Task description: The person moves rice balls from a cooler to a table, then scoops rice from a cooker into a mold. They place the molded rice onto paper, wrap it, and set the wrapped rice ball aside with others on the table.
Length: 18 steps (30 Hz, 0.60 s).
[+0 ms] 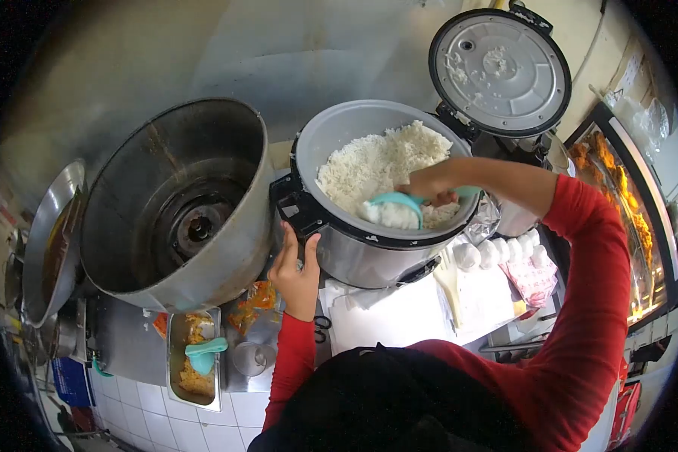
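A large rice cooker (369,248) stands tilted toward me, its pot holding a mound of white rice (377,162). Its round lid (499,71) is swung open behind it. My right hand (429,184) reaches into the pot and grips a teal rice scoop (395,205), whose bowl is heaped with rice at the near rim. My left hand (297,275) is pressed flat against the cooker's outer wall near the black side handle (290,203). Both arms wear red sleeves.
A big empty metal drum (177,203) leans on its side to the left of the cooker. Below it a steel tray (193,358) holds orange food and a teal scoop. White eggs (501,250) and papers (422,309) lie to the right. A glass food display (625,196) stands at far right.
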Each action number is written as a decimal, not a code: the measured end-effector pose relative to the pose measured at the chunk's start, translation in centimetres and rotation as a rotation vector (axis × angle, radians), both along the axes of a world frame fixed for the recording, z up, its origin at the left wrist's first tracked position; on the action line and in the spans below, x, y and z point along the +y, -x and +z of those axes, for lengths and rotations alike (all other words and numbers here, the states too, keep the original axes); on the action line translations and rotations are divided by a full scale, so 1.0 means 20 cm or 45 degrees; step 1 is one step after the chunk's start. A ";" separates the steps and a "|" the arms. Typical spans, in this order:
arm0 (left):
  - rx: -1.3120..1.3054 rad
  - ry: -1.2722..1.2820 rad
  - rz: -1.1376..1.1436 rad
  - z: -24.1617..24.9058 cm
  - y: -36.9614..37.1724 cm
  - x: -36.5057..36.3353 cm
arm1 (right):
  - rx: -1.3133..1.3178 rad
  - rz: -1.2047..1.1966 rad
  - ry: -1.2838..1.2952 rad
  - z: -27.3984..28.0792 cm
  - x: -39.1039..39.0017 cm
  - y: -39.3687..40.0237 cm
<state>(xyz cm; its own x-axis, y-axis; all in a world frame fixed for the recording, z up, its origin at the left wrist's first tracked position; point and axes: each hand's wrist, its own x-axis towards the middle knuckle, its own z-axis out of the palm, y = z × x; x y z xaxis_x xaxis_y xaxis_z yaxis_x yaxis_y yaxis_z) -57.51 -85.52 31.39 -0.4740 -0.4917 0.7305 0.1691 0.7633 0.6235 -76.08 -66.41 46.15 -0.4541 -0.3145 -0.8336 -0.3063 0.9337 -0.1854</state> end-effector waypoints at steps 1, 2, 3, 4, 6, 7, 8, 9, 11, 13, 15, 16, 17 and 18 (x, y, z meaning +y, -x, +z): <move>0.049 0.035 0.025 0.04 -0.01 0.01 | -0.131 -0.112 -0.048 0.05 0.03 0.07; 0.102 0.067 0.048 0.10 -0.02 0.03 | -0.259 -0.227 -0.097 0.08 0.07 0.11; 0.157 0.099 0.070 0.16 -0.03 0.04 | -0.315 -0.371 0.092 0.08 0.15 0.13; 0.203 0.105 -0.040 0.24 -0.04 0.07 | -0.420 -0.603 0.322 0.10 0.18 0.11; 0.276 0.103 -0.262 0.40 -0.04 0.14 | -0.633 -1.063 0.776 0.13 0.24 0.05; 0.308 -0.075 -0.501 0.46 0.02 0.19 | -0.841 -1.179 1.030 0.10 0.26 0.03; 0.315 -0.310 -0.801 0.50 0.11 0.24 | -0.791 -1.231 1.257 0.10 0.24 -0.04; 0.217 -0.483 -1.013 0.56 0.18 0.28 | -0.864 -1.257 1.437 0.09 0.23 -0.08; -0.118 -1.002 -1.105 0.58 0.37 0.38 | -1.059 -1.265 1.680 0.08 0.19 -0.18; -0.502 -1.370 -1.574 0.60 0.56 0.35 | -1.194 -1.226 1.796 0.07 0.17 -0.24; -0.658 -1.599 -1.743 0.66 0.56 0.38 | -1.325 -1.113 1.885 0.03 0.19 -0.29; -0.782 -1.601 -1.775 0.63 0.60 0.36 | -1.425 -0.992 1.927 0.01 0.21 -0.30; -0.838 -1.452 -2.307 0.65 0.60 0.33 | -0.930 -0.978 1.831 0.07 0.25 -0.40; -0.802 -1.422 -2.459 0.65 0.62 0.32 | -0.430 -0.972 1.692 0.13 0.29 -0.51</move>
